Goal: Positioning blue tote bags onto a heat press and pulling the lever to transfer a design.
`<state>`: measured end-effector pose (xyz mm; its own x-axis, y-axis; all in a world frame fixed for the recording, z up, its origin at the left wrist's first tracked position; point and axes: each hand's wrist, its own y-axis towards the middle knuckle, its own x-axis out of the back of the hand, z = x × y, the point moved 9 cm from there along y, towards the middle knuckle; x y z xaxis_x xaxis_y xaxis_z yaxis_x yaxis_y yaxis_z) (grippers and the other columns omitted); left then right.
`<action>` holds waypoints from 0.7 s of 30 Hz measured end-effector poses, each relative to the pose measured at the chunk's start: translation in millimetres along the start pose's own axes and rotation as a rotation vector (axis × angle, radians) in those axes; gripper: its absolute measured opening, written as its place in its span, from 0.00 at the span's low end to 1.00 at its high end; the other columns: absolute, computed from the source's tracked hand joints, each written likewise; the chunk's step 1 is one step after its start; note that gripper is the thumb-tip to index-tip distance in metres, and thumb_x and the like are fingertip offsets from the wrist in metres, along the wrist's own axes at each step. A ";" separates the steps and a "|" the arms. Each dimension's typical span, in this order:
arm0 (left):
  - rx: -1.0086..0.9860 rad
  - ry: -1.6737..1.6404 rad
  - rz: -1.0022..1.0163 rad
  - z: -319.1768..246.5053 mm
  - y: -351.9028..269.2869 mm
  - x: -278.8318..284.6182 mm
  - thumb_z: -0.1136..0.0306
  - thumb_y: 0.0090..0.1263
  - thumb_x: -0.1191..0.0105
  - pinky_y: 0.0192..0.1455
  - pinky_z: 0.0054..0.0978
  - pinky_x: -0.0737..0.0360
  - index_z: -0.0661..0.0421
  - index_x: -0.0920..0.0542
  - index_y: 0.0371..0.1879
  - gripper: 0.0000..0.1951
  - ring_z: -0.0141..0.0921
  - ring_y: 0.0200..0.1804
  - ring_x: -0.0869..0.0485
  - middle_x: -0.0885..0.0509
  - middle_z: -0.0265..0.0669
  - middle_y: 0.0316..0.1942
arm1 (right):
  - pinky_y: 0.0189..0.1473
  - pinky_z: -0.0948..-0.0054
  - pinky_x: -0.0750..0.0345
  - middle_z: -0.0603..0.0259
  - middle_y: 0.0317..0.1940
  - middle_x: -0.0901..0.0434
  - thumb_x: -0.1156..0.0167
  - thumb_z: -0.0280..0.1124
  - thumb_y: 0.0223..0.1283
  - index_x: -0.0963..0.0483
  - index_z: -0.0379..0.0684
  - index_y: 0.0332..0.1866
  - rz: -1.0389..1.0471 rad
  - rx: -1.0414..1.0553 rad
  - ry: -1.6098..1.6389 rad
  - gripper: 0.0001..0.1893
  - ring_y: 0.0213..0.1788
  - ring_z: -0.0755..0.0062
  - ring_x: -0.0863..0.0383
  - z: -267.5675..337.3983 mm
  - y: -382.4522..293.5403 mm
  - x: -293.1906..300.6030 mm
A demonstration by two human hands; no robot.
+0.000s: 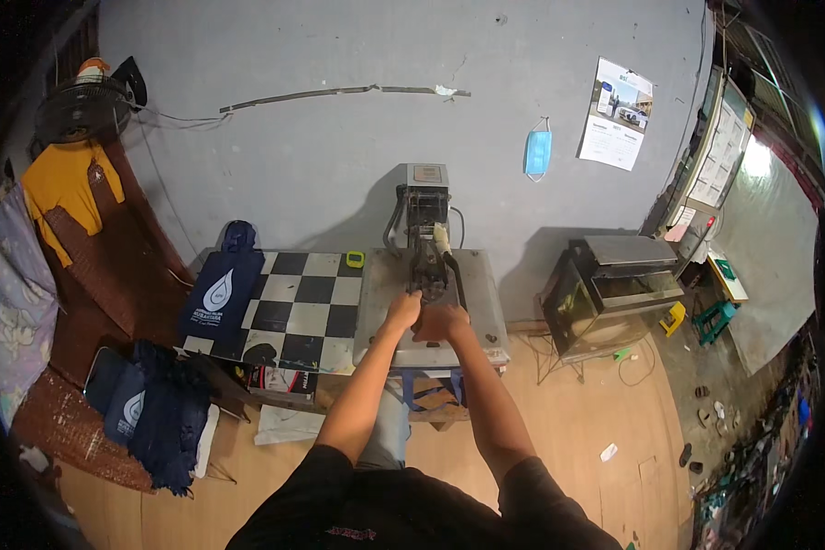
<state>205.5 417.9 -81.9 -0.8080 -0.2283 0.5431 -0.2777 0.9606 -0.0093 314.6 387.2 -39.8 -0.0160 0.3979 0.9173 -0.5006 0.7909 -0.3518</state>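
A flatbed heat press [378, 282] with a control box [426, 174] stands against the wall in front of me. Its wide metal top plate lies beneath both my hands. My left hand [403, 311] is closed at the near end of the press's lever frame. Beside it, my right hand [443, 322] is closed around the press handle, whose grip is mostly hidden by the fingers. Navy straps [416, 399] of a fabric bag hang below the plate's front edge. To the left, navy printed bags [213, 295] lie on a checkered tabletop [302, 316].
A small yellow-green timer [355, 259] sits left of the press. Further left, more navy bags [168, 412] are piled by a brown bench [75, 433]. A glass tank [605, 302] stands to the right. A pedestal fan [82, 110] is at the upper left.
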 end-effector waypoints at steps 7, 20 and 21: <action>0.001 -0.031 -0.010 0.3 -0.2 -2.6 0.50 0.72 0.60 0.58 0.49 0.28 0.71 0.19 0.40 0.30 0.60 0.53 0.23 0.21 0.68 0.42 | 0.48 0.61 0.20 0.58 0.39 0.14 0.33 0.52 0.38 0.16 0.53 0.36 -0.147 -0.003 0.007 0.19 0.45 0.58 0.15 -4.3 1.1 4.2; 0.013 -0.043 0.013 6.7 5.5 -7.3 0.51 0.73 0.60 0.57 0.49 0.28 0.72 0.19 0.39 0.29 0.61 0.53 0.23 0.21 0.69 0.41 | 0.50 0.61 0.20 0.59 0.45 0.15 0.33 0.52 0.44 0.17 0.50 0.43 -0.063 0.013 -0.007 0.23 0.49 0.60 0.15 -2.6 3.1 0.0; 0.014 -0.043 0.025 7.2 5.4 -7.7 0.50 0.73 0.60 0.57 0.49 0.28 0.72 0.19 0.39 0.29 0.61 0.53 0.24 0.21 0.69 0.41 | 0.50 0.61 0.20 0.59 0.45 0.15 0.33 0.52 0.44 0.17 0.50 0.43 -0.068 0.015 -0.007 0.23 0.49 0.60 0.15 -2.1 3.8 -0.8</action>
<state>206.5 423.7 -92.2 -0.8362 -0.2111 0.5062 -0.2639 0.9640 -0.0339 314.6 390.8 -42.2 0.0123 0.3402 0.9403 -0.5136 0.8090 -0.2860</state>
